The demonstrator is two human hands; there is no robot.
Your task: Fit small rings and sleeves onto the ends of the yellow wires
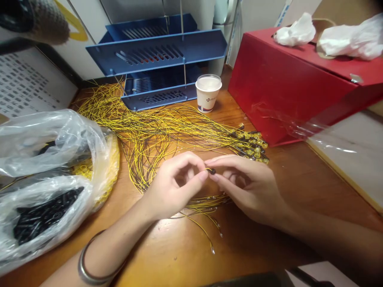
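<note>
My left hand (175, 187) pinches the end of a thin yellow wire between thumb and forefinger. Opposite it, my right hand (254, 185) has thumb and fingertips closed on a small black round piece (212, 171), which meets the wire between the two hands. Below them lie loose yellow and black wires (200, 227) with bare, shiny tips. Behind the hands spreads a large tangle of yellow and black wires (167, 123). Black sleeves with clear yellow caps (257, 149) end that bundle at the right.
Left, a plastic bag of black tubular pieces (44, 211) sits by a bag with yellow pieces (103, 187). A blue tray rack (158, 50), a paper cup (208, 93) and a red box (287, 87) with crumpled white tissue (296, 30) stand at the back.
</note>
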